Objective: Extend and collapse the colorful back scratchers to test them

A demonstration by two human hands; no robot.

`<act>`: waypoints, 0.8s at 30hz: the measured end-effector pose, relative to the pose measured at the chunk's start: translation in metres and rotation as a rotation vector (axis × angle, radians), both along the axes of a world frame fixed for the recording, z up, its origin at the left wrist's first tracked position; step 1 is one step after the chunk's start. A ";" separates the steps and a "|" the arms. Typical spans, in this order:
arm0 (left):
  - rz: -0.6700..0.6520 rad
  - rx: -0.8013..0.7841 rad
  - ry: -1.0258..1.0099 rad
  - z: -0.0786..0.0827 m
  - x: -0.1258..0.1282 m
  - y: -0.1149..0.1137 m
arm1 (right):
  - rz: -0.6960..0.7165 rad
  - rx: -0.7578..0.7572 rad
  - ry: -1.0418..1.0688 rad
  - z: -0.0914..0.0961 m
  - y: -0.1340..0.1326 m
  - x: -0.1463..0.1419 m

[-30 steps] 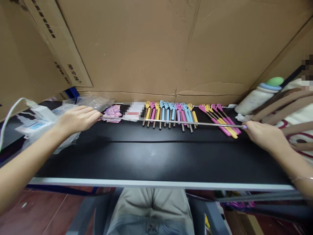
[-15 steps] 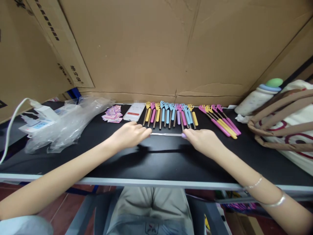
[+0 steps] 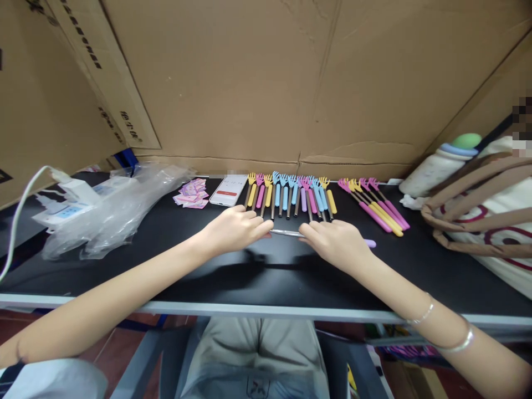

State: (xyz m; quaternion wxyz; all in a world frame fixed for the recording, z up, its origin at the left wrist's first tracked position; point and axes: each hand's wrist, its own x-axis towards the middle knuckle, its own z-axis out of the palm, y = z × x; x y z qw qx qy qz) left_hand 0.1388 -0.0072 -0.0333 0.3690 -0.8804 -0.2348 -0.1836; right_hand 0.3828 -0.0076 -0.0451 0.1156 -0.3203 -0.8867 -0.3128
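My left hand [image 3: 235, 228] and my right hand [image 3: 334, 241] meet over the middle of the black table [image 3: 266, 271]. Between them they hold one telescopic back scratcher [image 3: 286, 233], now short: a bit of its metal rod shows between the hands and its purple handle tip [image 3: 369, 243] sticks out past my right hand. Just behind the hands lies a row of several collapsed back scratchers [image 3: 291, 194] in yellow, pink and blue. A second group [image 3: 374, 202], pink and yellow, lies slanted to the right.
A white phone [image 3: 228, 190] and small pink packets [image 3: 191, 194] lie left of the row. Crumpled clear plastic bags [image 3: 112, 213] and a white power strip [image 3: 62, 208] fill the left end. A bottle [image 3: 440, 163] and a tote bag [image 3: 490, 216] stand at right. Cardboard [image 3: 266, 83] walls the back.
The scratcher was stretched long between hands far apart. Both hands have come together at the middle, pushing the rod in until it is short.
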 end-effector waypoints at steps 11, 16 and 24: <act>0.227 0.097 0.089 0.004 -0.114 0.023 | -0.138 0.160 -0.067 0.011 0.039 0.112; 0.338 0.110 0.186 0.006 -0.162 0.014 | -0.318 0.012 -0.067 0.010 0.047 0.179; 0.518 0.119 0.161 0.012 -0.195 0.002 | -0.486 0.063 -0.058 0.010 0.045 0.226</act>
